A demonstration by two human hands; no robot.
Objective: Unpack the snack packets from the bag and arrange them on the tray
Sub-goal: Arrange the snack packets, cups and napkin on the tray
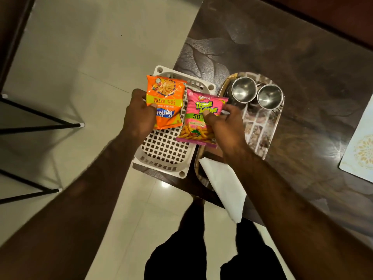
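Note:
My left hand (pixel 139 115) grips an orange snack packet (pixel 167 98) by its left edge, over the far half of a white perforated plastic tray (pixel 161 150). A pink snack packet (pixel 201 118) is pinched at its middle by my right hand (pixel 224 126), above the tray's right rim. A white bag (pixel 226 188) lies flat at the near end of a patterned serving tray (pixel 260 134), partly under my right forearm. I cannot tell whether either packet touches the white tray.
Two steel cups (pixel 244 91) (pixel 269 97) stand at the far end of the patterned tray. Both trays rest on a dark wooden table (pixel 302 67), the white one overhanging its left edge above the tiled floor. A pale mat (pixel 361 146) lies at the right. Black stand legs (pixel 40 124) on the left.

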